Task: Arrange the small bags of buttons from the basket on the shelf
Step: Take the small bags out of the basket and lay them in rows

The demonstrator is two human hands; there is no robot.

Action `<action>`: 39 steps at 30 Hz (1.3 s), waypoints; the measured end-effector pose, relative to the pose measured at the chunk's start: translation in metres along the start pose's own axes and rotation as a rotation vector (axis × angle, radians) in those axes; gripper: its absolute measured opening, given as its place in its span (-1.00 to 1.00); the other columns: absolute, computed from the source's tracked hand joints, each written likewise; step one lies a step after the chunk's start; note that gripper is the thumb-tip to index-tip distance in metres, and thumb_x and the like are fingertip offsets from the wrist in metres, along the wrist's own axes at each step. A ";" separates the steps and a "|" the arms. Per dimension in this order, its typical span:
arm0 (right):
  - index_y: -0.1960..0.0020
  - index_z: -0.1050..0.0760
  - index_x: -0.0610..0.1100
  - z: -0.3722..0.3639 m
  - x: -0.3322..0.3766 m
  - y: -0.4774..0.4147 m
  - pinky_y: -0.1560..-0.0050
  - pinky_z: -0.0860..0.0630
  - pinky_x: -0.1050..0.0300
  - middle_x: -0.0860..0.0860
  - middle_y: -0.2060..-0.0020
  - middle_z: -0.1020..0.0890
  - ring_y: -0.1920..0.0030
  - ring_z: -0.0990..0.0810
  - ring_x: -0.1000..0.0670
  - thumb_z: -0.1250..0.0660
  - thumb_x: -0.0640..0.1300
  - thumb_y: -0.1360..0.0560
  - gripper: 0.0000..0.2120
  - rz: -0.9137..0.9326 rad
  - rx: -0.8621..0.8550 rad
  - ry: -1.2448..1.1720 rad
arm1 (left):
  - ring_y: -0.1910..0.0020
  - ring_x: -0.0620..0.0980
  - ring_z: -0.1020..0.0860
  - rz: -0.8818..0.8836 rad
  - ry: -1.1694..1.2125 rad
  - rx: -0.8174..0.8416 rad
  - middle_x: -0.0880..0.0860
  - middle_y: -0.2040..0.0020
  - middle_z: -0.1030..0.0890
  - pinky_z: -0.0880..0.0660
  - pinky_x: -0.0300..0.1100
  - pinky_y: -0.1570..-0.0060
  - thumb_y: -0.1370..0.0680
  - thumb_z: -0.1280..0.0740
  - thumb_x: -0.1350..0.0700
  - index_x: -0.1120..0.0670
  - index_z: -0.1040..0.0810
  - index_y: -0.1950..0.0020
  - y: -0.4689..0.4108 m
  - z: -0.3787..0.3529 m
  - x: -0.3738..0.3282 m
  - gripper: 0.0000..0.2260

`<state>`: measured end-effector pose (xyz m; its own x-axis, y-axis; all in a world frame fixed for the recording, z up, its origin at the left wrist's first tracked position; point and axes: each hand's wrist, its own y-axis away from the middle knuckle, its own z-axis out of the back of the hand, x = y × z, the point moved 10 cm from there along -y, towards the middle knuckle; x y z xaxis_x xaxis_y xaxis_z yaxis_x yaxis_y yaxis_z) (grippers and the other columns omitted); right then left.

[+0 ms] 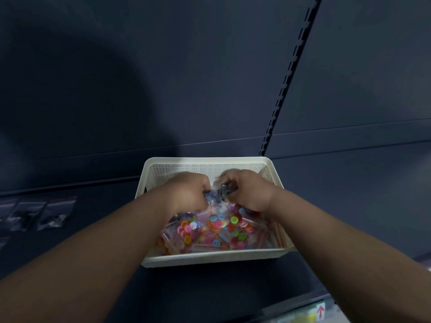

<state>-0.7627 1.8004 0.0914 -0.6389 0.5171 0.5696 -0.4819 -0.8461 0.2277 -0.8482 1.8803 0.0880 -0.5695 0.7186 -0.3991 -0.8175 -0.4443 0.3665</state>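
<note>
A white perforated basket (210, 258) stands on the dark shelf (326, 264) and holds several clear bags of coloured buttons (217, 229). Both my hands are inside it, near its far wall. My left hand (186, 192) grips a small bag of blue buttons (213, 197). My right hand (245, 190) grips a clear bag of dark buttons (225, 188) right beside it. The two bags touch between my hands, and my fingers hide most of each bag.
Three small bags of dark buttons (37, 215) lie in a row on the shelf at the left. A slotted upright (286, 75) runs up the dark back panel. A label strip with a red arrow (320, 311) shows at the lower right.
</note>
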 end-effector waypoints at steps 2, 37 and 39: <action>-0.06 -0.54 -0.07 0.002 -0.005 0.000 0.06 -0.52 0.17 0.03 0.11 -0.60 0.08 -0.57 0.03 -0.38 -0.33 -0.38 -0.70 -0.035 -0.014 -0.099 | 0.03 -0.04 -0.49 -0.015 0.039 -0.030 -0.06 0.00 -0.49 -0.39 -0.25 0.26 -0.43 -0.42 0.14 -0.08 -0.53 -0.02 -0.002 0.000 -0.001 -0.78; -0.12 -0.47 -0.10 0.016 0.041 0.034 0.42 -0.35 0.20 -0.10 0.27 -0.55 0.35 -0.56 0.02 -0.22 -0.45 -0.46 -0.66 -0.150 -0.010 -0.912 | -0.10 0.17 -0.58 0.179 1.181 -0.120 0.18 -0.11 -0.54 -0.56 0.10 0.04 -0.52 -0.35 0.25 0.06 -0.47 0.13 0.052 0.039 0.028 -0.89; -0.04 -0.48 -0.06 0.016 0.045 0.036 0.37 -0.40 0.18 -0.06 0.27 -0.58 0.34 -0.56 0.02 -0.25 -0.40 -0.47 -0.72 -0.167 -0.055 -0.868 | 0.02 0.09 -0.62 0.175 1.198 -0.101 0.13 -0.10 -0.57 -0.53 0.02 0.12 -0.54 -0.32 0.21 0.05 -0.47 0.13 0.058 0.042 0.030 -0.90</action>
<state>-0.7990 1.7917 0.1381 0.1122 0.3335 0.9360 -0.5706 -0.7496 0.3355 -0.9095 1.8987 0.1320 -0.3478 -0.2812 -0.8944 -0.6944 -0.5638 0.4473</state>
